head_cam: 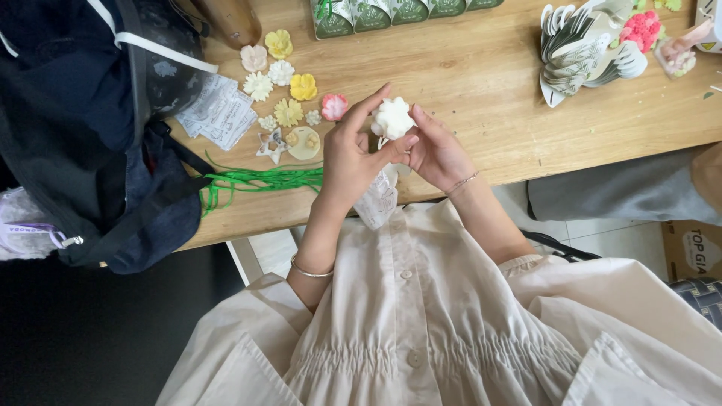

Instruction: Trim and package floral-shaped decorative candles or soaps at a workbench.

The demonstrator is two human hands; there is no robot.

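White flower (393,117) is up off the wooden table (481,83), held at frame centre between both hands. Left hand (350,154) grips it from the left, thumb tip pressed on its lower edge; right hand (435,153) cups it from the right, fingers closed against its side. About 10 loose flowers (282,83) lie upper left, not picked up. A clear plastic wrap (378,198) hangs just below the hands, flower not inside it. Judgement: early, 1 flower in hand, rest untouched. Green ribbon (259,180) lies at left, unused.
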